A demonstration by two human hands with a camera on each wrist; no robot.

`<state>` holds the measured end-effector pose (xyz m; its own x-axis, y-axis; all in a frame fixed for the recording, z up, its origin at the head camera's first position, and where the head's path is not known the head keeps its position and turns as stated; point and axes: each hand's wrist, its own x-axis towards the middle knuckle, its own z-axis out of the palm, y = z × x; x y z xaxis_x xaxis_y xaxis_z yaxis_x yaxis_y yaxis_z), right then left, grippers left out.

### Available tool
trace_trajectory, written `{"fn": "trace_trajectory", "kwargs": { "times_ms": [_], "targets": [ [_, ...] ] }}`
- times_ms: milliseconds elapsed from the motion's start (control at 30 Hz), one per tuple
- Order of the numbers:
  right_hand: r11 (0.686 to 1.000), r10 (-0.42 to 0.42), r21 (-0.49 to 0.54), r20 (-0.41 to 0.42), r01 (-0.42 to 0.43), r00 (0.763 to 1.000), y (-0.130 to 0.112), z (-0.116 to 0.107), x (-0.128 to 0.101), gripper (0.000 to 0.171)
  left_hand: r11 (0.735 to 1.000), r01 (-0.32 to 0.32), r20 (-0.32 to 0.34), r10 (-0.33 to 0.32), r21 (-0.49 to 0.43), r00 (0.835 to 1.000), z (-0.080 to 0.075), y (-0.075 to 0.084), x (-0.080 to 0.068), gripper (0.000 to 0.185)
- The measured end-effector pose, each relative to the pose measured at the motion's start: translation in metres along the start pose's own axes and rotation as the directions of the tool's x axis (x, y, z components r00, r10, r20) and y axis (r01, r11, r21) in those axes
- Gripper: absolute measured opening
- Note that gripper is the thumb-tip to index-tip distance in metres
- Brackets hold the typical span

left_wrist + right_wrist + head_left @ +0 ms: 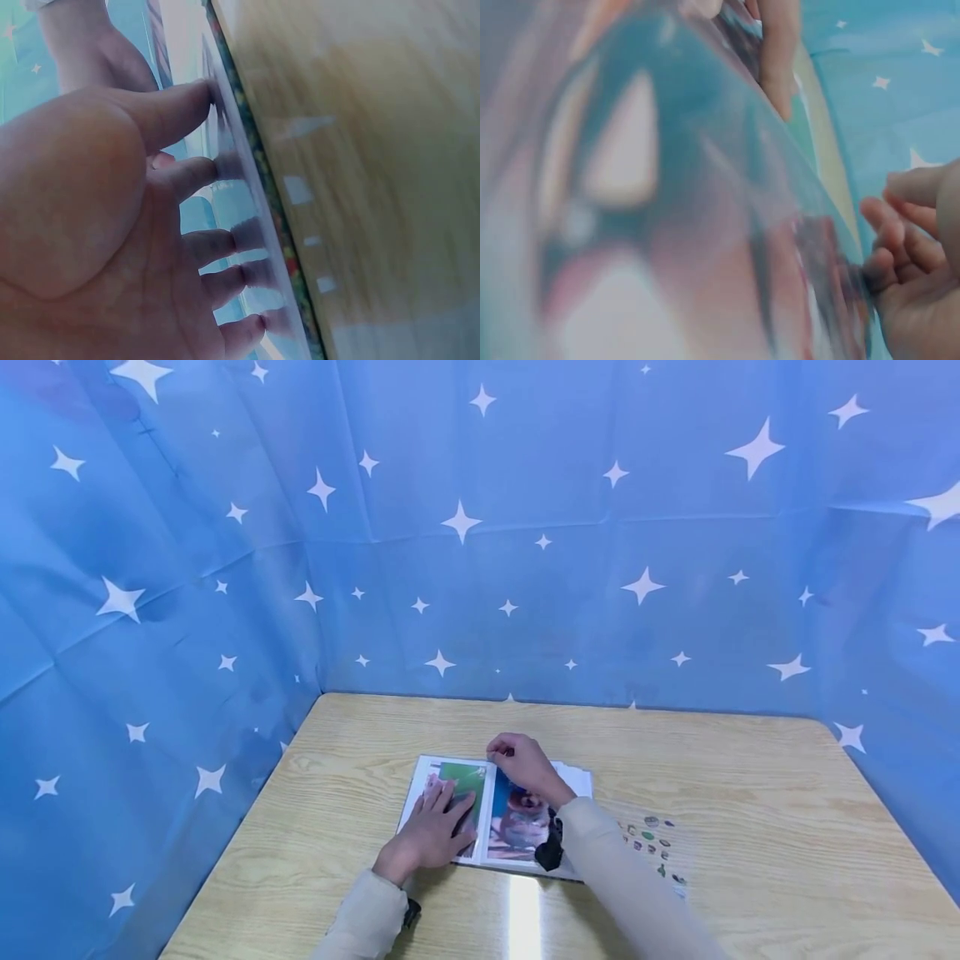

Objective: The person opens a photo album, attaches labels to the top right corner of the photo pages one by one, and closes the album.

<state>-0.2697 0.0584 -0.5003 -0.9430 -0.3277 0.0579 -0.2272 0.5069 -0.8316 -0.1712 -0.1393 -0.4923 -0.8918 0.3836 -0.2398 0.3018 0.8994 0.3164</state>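
Observation:
An open photo album [486, 818] lies on the table, with clear pockets and a printed picture on each visible page. My left hand [431, 835] rests on the left page, fingers spread over a green and pink picture [459, 772]. The left wrist view shows these fingertips touching the glossy page beside the album's patterned cover edge [262, 165]. My right hand [525, 767] is at the album's top edge near the spine, its fingers curled. Below it is the right page's picture [517, 831], which fills much of the right wrist view. Whether the right fingertips pinch anything is unclear.
A clear sheet of small colourful stickers [651, 843] lies right of the album. White page corners [576, 775] stick out under the right page. The wooden table [765, 827] extends around them, with a blue star-patterned curtain [555, 577] behind and at the sides.

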Motion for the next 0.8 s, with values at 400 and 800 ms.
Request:
{"fn": "trace_trajectory", "kwargs": {
  "times_ms": [400,800],
  "targets": [
    [0.999,-0.027,0.029,0.014,0.027,1.000,0.001,-0.027,-0.021,0.018,1.000,0.004,-0.003,-0.004,-0.013,1.000,0.002,0.000,0.000,0.060],
    [1.000,-0.014,-0.016,-0.001,0.014,1.000,0.016,-0.048,-0.036,0.017,1.000,-0.003,-0.010,0.003,-0.030,1.000,0.001,0.002,-0.002,0.060]
  ]
}}
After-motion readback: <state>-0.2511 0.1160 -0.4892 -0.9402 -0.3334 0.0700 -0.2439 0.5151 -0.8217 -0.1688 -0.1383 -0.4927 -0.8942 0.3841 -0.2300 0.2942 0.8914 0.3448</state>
